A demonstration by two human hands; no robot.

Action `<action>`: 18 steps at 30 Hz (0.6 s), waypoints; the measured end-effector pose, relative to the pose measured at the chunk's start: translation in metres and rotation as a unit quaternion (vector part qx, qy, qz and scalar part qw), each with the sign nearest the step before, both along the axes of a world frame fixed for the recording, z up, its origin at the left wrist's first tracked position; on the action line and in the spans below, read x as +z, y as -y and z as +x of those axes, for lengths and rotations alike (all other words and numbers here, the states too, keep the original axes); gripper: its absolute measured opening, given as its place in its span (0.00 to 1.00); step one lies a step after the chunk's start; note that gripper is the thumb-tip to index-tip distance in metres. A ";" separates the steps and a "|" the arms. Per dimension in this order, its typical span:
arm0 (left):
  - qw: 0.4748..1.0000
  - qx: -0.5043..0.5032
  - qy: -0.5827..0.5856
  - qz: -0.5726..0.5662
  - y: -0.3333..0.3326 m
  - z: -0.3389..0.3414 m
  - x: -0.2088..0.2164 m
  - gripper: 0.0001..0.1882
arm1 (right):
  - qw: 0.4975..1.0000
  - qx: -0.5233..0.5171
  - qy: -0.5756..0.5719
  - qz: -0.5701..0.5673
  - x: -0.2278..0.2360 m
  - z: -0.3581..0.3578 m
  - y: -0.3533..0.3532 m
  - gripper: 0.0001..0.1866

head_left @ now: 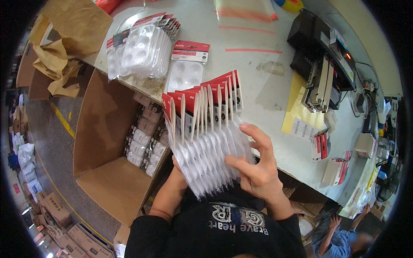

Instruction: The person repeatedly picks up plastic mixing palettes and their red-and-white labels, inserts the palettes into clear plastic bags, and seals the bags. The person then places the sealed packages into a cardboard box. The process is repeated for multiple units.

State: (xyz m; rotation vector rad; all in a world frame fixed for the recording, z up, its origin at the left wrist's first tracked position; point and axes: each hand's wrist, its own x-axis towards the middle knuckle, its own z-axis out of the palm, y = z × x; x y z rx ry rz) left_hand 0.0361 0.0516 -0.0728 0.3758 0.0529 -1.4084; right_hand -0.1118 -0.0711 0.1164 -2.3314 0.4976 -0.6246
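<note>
Between my two hands is a row of white plastic paint palettes in clear bags with red and black header cards (204,150), standing on edge. My right hand (260,174) presses against its right end, thumb and forefinger spread on the last bag. My left hand (177,174) supports the left end from below; most of its fingers are hidden behind the bags. Beyond it on the table lie a single carded palette (185,75) and a pile of carded palettes (144,49).
Left of the table stands an open cardboard box (101,133) with several packed palettes inside. A black sealing machine (320,51) sits at the back right beside a yellow sheet (297,105). Clear plastic bags (247,26) lie at the far edge. Another person (344,241) is at the lower right.
</note>
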 end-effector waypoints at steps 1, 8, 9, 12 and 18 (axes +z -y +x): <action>1.000 -0.001 0.001 0.000 -0.001 0.000 0.001 0.42 | 1.000 -0.001 -0.009 0.017 0.004 -0.001 0.001 0.16; 1.000 -0.013 0.005 -0.007 0.003 -0.004 -0.001 0.43 | 0.997 -0.051 0.005 0.055 0.007 -0.003 -0.002 0.15; 1.000 -0.014 0.004 -0.008 0.004 -0.005 -0.001 0.43 | 0.997 -0.056 0.011 0.060 0.006 -0.003 -0.003 0.15; 1.000 -0.023 0.004 -0.009 0.007 -0.006 -0.001 0.44 | 0.994 -0.077 0.011 0.081 0.002 -0.003 -0.004 0.15; 0.999 -0.035 0.008 -0.007 0.006 -0.009 0.000 0.45 | 1.000 -0.015 0.016 0.005 -0.003 -0.003 -0.003 0.17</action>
